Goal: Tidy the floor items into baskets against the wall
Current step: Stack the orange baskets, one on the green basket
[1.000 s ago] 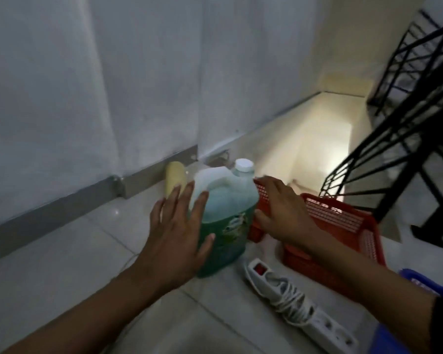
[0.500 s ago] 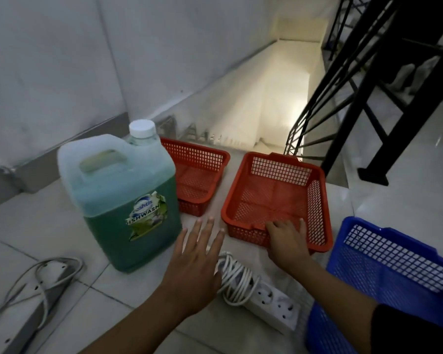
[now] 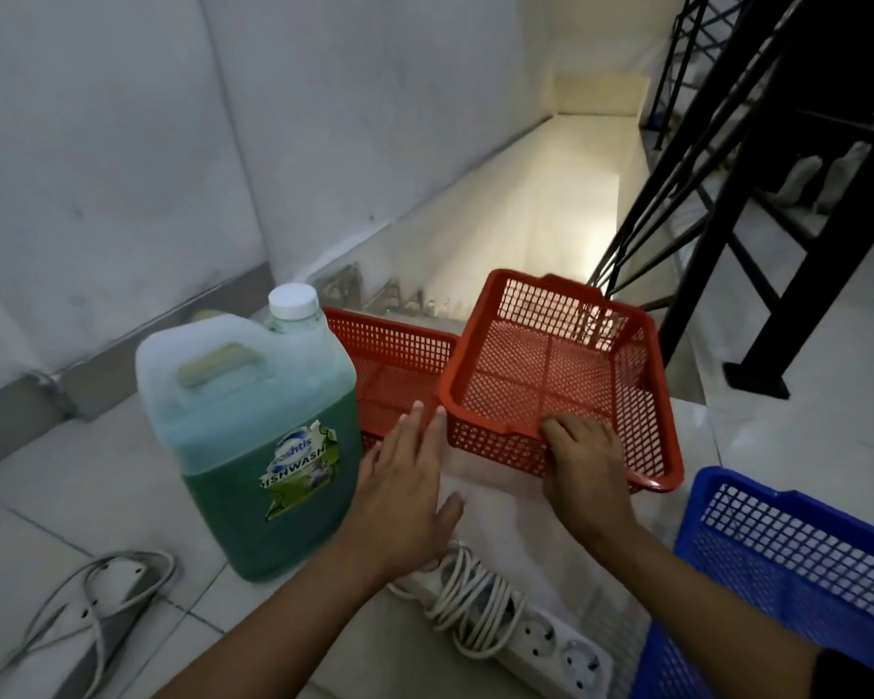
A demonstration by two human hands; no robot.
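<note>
My right hand (image 3: 584, 464) grips the near rim of a red mesh basket (image 3: 561, 365), which is lifted and tilted off the floor. My left hand (image 3: 404, 489) hovers flat with straight fingers by the basket's left corner, holding nothing. A second red basket (image 3: 389, 360) sits on the floor behind it, partly overlapped. A large jug of green dishwash liquid (image 3: 253, 446) with a white cap stands to the left. A white power strip (image 3: 515, 628) with coiled cord lies below my hands. A blue basket (image 3: 798, 567) is at the right.
Another grey power strip (image 3: 97, 618) with its cord lies at the lower left. The white wall (image 3: 122, 143) runs along the left. A stairwell (image 3: 551, 209) drops away just beyond the baskets, and a black metal railing (image 3: 758, 194) stands at the right.
My right hand has raised and tilted the near red basket off the floor, shifting it left over the other red basket. My left hand moved up toward the basket's corner.
</note>
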